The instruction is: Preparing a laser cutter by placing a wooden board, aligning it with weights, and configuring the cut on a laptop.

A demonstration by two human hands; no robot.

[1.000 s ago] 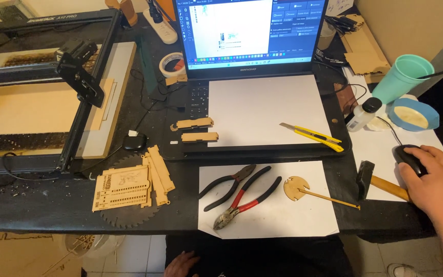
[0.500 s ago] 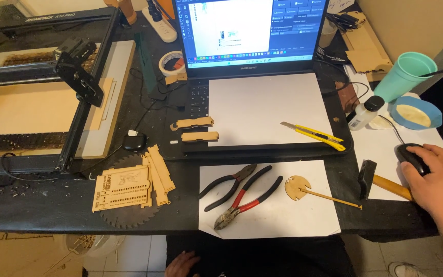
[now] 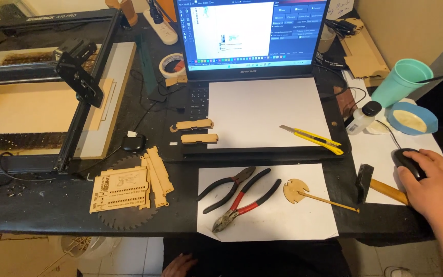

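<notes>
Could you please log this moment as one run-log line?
right hand: on mouse | left hand: below desk edge, empty | laptop: open | pliers: untouched

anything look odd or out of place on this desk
A white paper sheet covers the laptop's keyboard, with a yellow utility knife lying on it. The right hand rests on the mouse.

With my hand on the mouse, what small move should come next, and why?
Probably nudge the mouse to steer the pointer on the laptop: the right hand already covers it, the program is open, and the left hand rests below the table.
</notes>
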